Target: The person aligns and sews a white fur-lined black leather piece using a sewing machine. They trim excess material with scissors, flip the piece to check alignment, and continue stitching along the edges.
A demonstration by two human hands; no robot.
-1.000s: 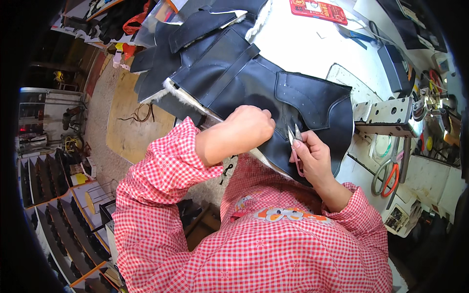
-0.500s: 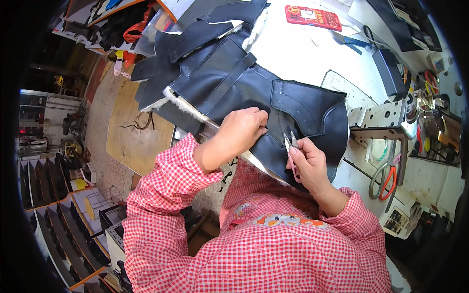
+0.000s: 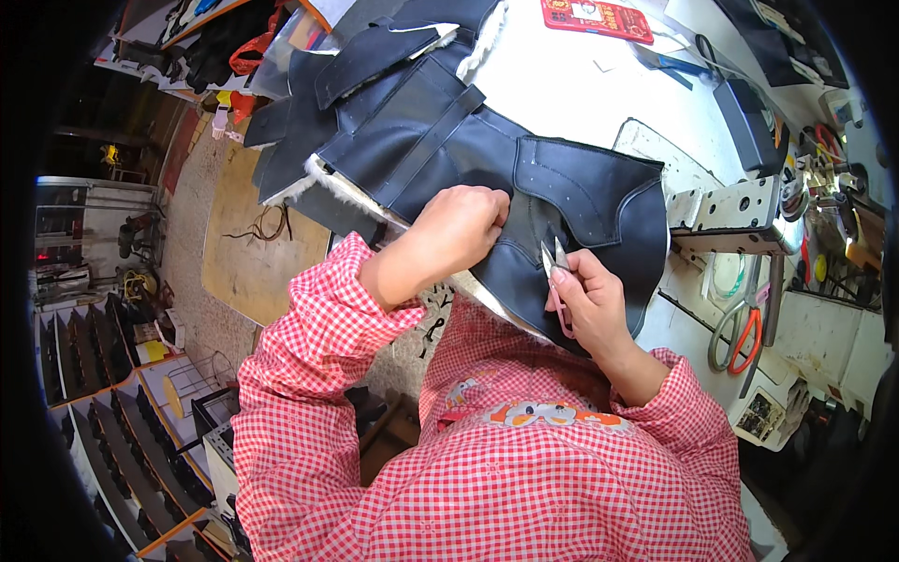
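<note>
While the snips [image 3: 550, 264] stay parted, the left hand [image 3: 459, 229] shifts forward.

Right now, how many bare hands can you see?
2: the left hand, curled over the black fleece-lined piece, and the right hand, holding pink-handled thread snips. No others show.

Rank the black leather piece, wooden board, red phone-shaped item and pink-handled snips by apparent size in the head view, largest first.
1. Black leather piece
2. Wooden board
3. Red phone-shaped item, at the top edge
4. Pink-handled snips, partly covered by the right hand
</note>
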